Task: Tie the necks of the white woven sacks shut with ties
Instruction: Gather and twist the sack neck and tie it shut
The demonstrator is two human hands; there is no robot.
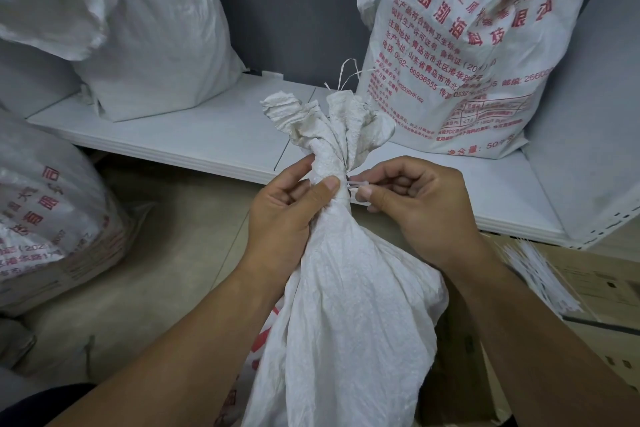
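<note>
Left hand grips sack neck; right hand pinches tie.

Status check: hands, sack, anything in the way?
Left hand grips the sack neck. Right hand pinches the white tie at the neck. Nothing blocking the hands.

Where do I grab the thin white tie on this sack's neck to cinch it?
Likely the thin white tie by its free tail: it juts sideways from the neck's right, so pinch there from the right, as the right hand does, while the left hand grips the white woven sack.
</note>
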